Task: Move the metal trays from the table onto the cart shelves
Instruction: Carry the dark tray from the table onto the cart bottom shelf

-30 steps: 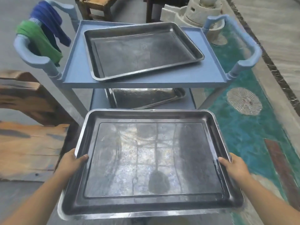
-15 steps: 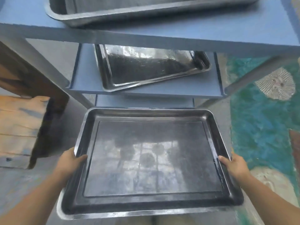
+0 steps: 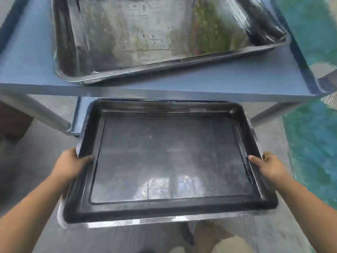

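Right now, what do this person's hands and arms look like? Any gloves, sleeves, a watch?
Both are bare. The left hand and right hand wear no gloves, and I see no rings, though the picture is soft. The left forearm and right forearm show no sleeve, watch or bracelet up to the picture's edge.

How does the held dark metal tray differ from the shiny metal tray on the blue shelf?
The dark metal tray is gripped by the left hand and right hand; the shiny metal tray rests on the blue shelf. The dark tray is square to the shelf; the shiny one lies skewed. Both are empty, rimmed rectangles.
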The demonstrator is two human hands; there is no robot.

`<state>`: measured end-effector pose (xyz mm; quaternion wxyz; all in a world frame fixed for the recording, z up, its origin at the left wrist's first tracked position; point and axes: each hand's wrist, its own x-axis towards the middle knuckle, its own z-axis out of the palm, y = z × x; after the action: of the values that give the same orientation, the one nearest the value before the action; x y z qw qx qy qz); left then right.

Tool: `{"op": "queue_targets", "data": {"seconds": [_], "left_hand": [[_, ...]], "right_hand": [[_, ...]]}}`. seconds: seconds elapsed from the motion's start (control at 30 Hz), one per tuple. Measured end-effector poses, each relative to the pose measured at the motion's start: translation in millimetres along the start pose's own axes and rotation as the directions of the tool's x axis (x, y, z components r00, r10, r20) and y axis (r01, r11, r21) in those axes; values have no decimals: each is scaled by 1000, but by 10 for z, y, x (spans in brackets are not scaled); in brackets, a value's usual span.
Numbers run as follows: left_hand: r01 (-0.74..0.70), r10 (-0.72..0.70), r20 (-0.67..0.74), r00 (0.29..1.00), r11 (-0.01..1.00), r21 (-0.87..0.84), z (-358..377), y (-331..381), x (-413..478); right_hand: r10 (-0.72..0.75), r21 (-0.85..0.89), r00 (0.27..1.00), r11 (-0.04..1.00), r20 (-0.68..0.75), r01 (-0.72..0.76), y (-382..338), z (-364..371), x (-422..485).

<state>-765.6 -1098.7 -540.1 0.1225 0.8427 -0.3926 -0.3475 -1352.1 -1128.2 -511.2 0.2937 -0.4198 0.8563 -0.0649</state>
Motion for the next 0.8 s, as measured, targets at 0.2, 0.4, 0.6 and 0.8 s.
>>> {"op": "queue_targets", "data": {"seconds": [0.2, 0.4, 0.6, 0.8], "left_hand": [[-152, 151, -112, 982, 988, 2, 391, 197, 937], [-166, 173, -158, 972, 984, 57, 625, 357, 1487], [-147, 157, -194, 968, 987, 65, 746, 478, 1897], [-110, 137, -213, 967, 985, 134, 896, 533, 2201]], "right_hand": [[-105, 70, 992, 991, -76, 110, -257, 516, 874], [-104, 148, 991, 982, -88, 116, -393, 779, 1514], [-157, 181, 982, 968, -106, 174, -567, 1005, 1959], [-165, 165, 980, 969, -114, 183, -662, 1204, 2266]]}}
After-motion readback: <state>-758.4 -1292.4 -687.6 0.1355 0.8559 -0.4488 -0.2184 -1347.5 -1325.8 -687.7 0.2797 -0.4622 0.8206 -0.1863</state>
